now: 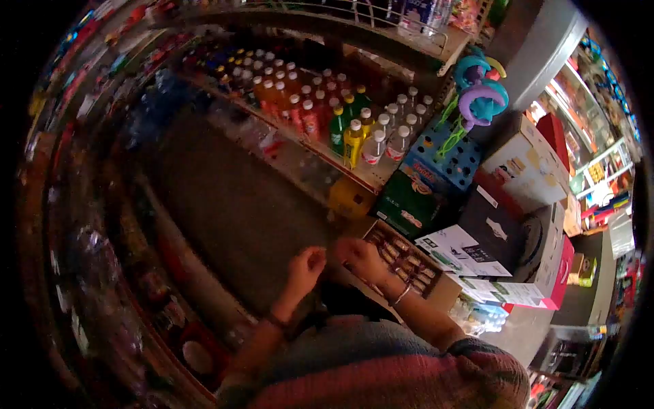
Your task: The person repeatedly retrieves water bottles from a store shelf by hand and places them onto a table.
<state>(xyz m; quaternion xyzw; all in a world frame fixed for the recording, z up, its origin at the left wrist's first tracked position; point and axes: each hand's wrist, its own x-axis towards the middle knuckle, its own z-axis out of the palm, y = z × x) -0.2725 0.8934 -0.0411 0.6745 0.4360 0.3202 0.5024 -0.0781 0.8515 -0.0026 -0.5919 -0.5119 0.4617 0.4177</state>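
Observation:
My left hand (308,266) is raised in front of my body with its fingers curled closed. Beside it, a short gap away, my right hand (359,257) has its fingers bent inward too. What either hand holds, if anything, is too dim and blurred to make out. My right hand and wrist overlap the near side of an open cardboard box (443,294) holding rows of small wrapped packs (411,270). A bracelet (403,293) circles my right wrist.
Drink bottles (308,117) line a low shelf ahead. Green (409,204) and blue (439,160) cartons stand at its end, near more boxes (524,163). Colourful ring toys (482,102) hang by the pillar. Blurred goods fill shelves on the left; a dark floor (225,184) lies between.

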